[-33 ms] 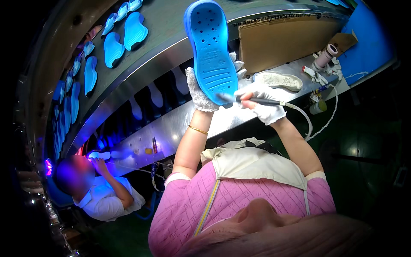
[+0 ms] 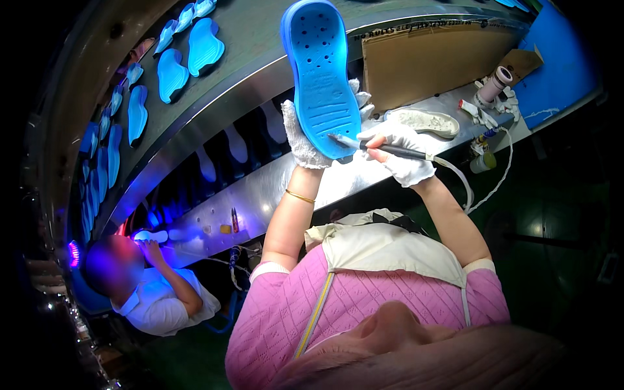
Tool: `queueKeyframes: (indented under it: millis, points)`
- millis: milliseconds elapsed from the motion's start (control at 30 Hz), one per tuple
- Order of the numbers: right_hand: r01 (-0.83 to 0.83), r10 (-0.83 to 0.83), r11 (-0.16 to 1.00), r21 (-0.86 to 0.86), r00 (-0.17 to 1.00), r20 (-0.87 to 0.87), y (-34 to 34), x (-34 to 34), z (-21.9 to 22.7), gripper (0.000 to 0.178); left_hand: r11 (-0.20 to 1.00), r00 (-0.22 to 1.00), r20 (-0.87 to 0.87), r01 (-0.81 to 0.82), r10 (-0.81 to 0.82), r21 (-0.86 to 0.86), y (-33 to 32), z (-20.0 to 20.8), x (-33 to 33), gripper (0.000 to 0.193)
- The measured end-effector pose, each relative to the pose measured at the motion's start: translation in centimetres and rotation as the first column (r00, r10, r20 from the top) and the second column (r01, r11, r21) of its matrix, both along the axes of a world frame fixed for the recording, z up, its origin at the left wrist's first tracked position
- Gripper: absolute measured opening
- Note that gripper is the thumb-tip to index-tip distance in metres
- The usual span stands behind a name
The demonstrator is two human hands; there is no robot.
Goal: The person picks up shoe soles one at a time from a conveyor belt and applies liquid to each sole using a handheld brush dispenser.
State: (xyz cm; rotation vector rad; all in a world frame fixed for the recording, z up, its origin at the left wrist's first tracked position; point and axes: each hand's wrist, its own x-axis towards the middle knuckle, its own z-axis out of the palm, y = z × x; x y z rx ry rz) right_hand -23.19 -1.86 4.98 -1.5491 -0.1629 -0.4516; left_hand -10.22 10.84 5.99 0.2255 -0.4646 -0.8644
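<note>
A blue shoe sole (image 2: 323, 84) with raised edges, small holes at the toe end and ridges near the heel is held up in front of me. My left hand (image 2: 304, 140), in a white glove, grips it from below at the heel end, with fingertips showing past its right edge. In my right hand (image 2: 396, 153), gloved with some fingertips bare, is a brush (image 2: 403, 152) with a black handle and a pale hose at its rear end. Its bristles rest on the inner face of the heel.
A pale shoe-shaped piece (image 2: 424, 122) lies on the metal bench (image 2: 260, 201) by a cardboard sheet (image 2: 435, 65). A pink bottle (image 2: 497, 84) stands beyond it. Several blue soles (image 2: 206, 45) ride the dark belt (image 2: 260, 39). At left another person (image 2: 162, 292) holds a pale sole (image 2: 151, 235).
The brush tip, smeared by motion before, now shows sharp and sits slightly higher on the heel. The sole and my left hand stay almost in place.
</note>
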Motion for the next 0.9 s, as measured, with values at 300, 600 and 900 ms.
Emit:
queueKeyframes:
  millis: [300, 600, 900]
  points:
    - [-0.163, 0.194, 0.978, 0.132, 0.942, -0.273, 0.4, -2.5, -0.2, 0.011, 0.983, 0.992, -0.014, 0.127, -0.126, 0.132, 1.8, 1.6, 2.6, 0.093]
    - [0.057, 0.039, 0.920, -0.388, 0.971, 0.236, 0.7, 1.1, 1.8, 0.015, 0.891, 0.993, 0.006, 0.100, -0.114, 0.444, 1.2, 2.6, 2.7, 0.068]
    - [-0.402, 0.344, 0.896, -0.191, 0.898, -0.275, -2.5, 1.5, 2.9, 0.012, 0.611, 0.971, 0.048, 0.109, -0.235, 0.784, 0.5, 1.5, 3.5, 0.042]
